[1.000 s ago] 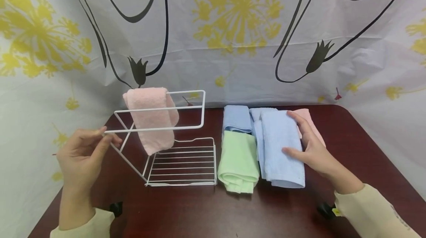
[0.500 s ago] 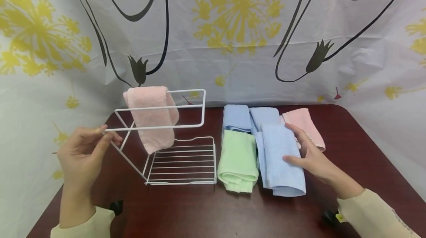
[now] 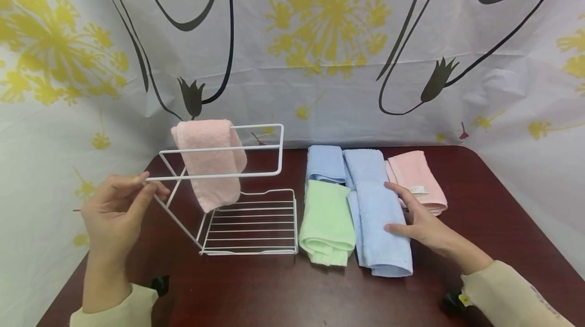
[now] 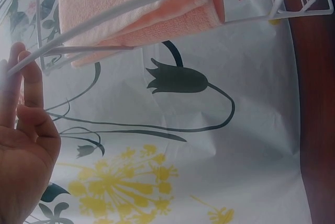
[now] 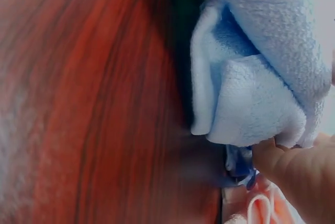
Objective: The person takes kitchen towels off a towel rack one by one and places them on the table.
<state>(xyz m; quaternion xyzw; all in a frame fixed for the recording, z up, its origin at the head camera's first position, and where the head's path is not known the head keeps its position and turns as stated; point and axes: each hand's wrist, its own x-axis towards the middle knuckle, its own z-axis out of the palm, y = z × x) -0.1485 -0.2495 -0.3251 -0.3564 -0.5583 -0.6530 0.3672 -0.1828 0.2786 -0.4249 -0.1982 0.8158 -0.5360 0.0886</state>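
Note:
My left hand (image 3: 114, 210) pinches the front left corner of a white wire rack (image 3: 249, 253), between thumb and fingers. Over the rack's upper bars hangs a folded pink towel (image 3: 210, 164), also seen in the left wrist view as a pink towel (image 4: 141, 9) above the hand. My right hand (image 3: 422, 220) grips the right edge of a folded light blue towel (image 3: 381, 225). In the right wrist view, folded layers of the blue towel (image 5: 256, 98) show at its end, with fingers tucked at its edge. A folded green towel (image 3: 327, 220) lies just left of it.
Behind the held towel lies another light blue towel (image 3: 365, 164). A darker blue towel (image 3: 325, 163) lies behind the green one. At the right is a folded pink towel (image 3: 420, 177) with a white label. A patterned curtain (image 3: 338, 103) rises behind the dark red table (image 3: 256, 291).
My right hand has brought the light blue towel forward, lower and slightly left, uncovering more of the blue and pink towels behind it. The left hand and rack stay put.

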